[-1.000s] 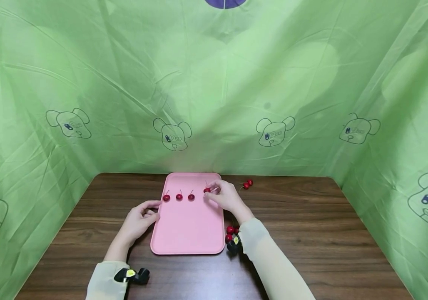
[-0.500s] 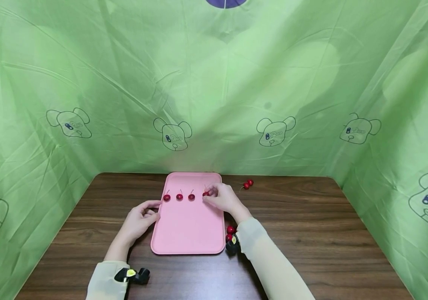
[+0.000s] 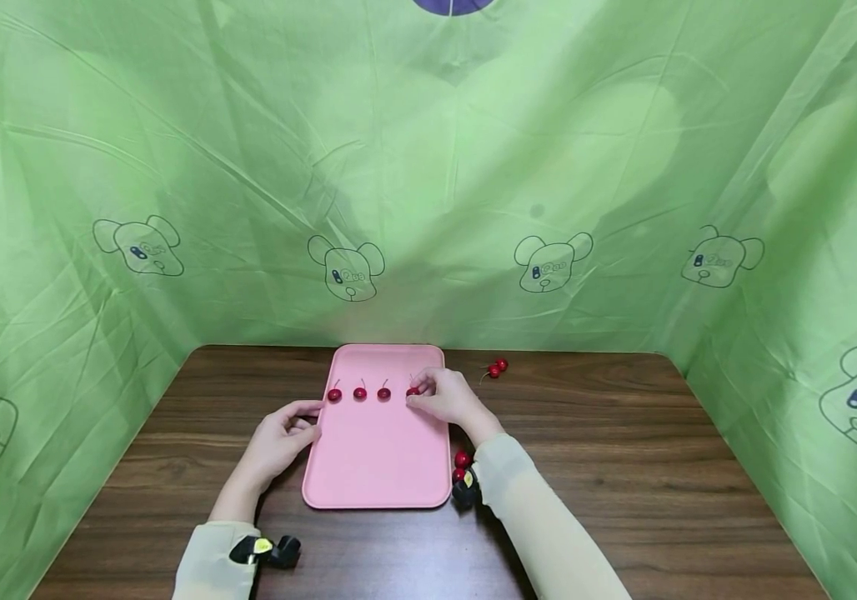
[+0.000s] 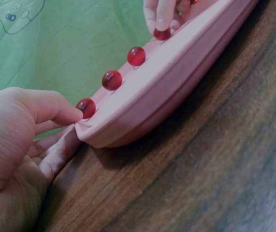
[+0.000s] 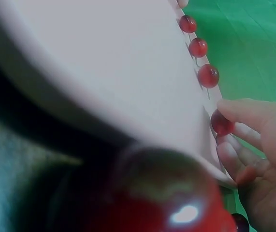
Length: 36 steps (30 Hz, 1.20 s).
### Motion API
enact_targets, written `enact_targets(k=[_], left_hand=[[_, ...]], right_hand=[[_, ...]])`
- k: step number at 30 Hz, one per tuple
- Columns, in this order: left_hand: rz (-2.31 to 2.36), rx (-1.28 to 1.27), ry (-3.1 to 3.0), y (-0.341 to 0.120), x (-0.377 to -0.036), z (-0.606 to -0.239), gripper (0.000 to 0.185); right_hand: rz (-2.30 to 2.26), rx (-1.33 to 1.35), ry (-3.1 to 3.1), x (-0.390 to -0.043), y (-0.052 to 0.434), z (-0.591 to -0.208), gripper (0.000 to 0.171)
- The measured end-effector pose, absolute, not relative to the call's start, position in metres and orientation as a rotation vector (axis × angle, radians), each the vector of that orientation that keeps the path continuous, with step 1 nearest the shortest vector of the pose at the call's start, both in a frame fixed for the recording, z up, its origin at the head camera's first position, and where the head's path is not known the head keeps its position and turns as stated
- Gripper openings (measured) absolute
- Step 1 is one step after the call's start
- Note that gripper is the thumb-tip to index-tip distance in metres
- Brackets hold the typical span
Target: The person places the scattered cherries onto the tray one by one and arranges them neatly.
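Sitting nearest, just beside the pink tray's right rim: loose red cherries, count unclear, the right wrist camera blocks some. Tray lies on the wooden table. Left hand grips its left rim, one digit on the edge, other fingers low on the outer wall. Looks light, stiff and smooth, so probably slides easily; the rim is the right place to hold it.

Further up, three cherries stand in a row across the tray, apart from each other, stems pointing away from the person. Right hand pinches a fourth cherry at the row's right end, thumb and fingertips on its sides. Can't tell if it's touching the tray or just above.

Handling, my read: cherry is light, glossy, round, likely slippery and quick to roll. Real or artificial, can't tell. Take the body at mid-girth, gentle squeeze; stem looks thin, bad handle.

Beyond the tray's right side, two more cherries lie close together on the table. Green curtain behind everything.
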State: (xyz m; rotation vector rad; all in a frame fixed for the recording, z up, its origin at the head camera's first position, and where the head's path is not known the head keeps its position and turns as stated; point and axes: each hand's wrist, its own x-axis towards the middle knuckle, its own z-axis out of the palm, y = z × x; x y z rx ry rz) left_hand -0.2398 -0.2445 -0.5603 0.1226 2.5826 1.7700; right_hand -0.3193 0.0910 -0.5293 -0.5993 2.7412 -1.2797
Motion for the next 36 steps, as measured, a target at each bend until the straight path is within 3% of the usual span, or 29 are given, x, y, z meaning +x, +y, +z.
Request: enact_targets(k=[36], left_hand=[[1.762,0.118,2.59,-0.245,-0.24,-0.561,0.041]], right_hand=[[-1.359,-0.649,2.682,-0.308,0.111,-0.504,0.032]])
